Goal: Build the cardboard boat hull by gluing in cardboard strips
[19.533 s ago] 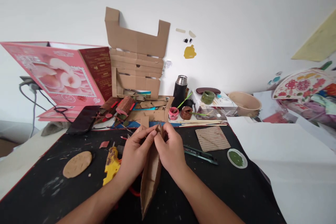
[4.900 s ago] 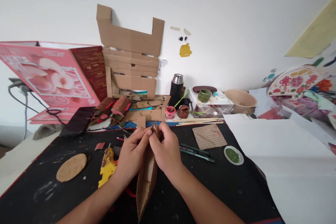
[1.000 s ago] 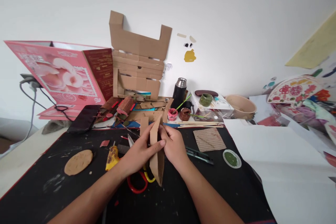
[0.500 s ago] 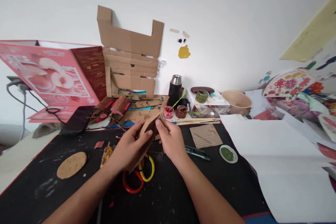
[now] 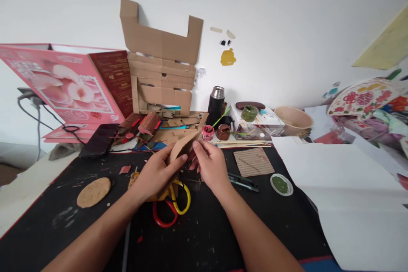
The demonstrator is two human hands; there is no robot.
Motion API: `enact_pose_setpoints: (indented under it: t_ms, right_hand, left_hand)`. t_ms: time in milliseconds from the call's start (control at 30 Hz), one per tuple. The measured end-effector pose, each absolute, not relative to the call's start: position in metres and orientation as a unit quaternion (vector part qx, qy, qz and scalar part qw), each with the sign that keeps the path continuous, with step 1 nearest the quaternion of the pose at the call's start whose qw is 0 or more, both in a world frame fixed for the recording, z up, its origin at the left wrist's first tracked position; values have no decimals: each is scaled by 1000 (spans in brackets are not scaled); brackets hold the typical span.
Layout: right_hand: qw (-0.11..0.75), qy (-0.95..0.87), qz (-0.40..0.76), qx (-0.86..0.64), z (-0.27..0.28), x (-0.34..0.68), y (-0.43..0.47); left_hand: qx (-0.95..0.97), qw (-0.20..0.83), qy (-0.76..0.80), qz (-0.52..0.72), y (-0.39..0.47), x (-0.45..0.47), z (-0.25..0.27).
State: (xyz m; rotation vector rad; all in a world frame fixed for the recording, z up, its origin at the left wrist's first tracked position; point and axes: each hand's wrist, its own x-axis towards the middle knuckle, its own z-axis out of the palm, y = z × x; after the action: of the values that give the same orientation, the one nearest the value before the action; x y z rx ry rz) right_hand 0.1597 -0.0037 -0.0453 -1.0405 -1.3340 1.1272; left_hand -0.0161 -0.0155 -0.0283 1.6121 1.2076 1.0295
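holds a folded cardboard piece (image 5: 182, 145) above the black mat (image 5: 207, 231), near scissors (image 5: 175, 207), clasped between thumb and fingers of the left hand (image 5: 159, 172), seemingly to steady an edge pinched by the right hand (image 5: 212, 165).

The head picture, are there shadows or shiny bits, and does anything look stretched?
In the head view, a soft shadow falls on the wall by the cardboard sheet; the silver cap gleams; the pink box seems stretched near the left edge.

The folded cardboard piece (image 5: 182, 146) is plain brown. The looped scissors handles (image 5: 182, 213) are one red, one yellow.
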Motion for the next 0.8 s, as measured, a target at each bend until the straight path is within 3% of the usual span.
enact_pose_setpoints:
  t_ms: [433,600,800]
  right_hand:
    - [525,-520,518,-431,-45,155,-4]
    - [496,-547,531,-415,-46,152,-10]
    - [412,-756,306,-407,-45,141,-28]
  left_hand:
    - [650,433,481,398,-15,-16,-25]
    - [574,400,542,466,-10,-30,-16]
    - [470,359,545,594,0,-53,0]
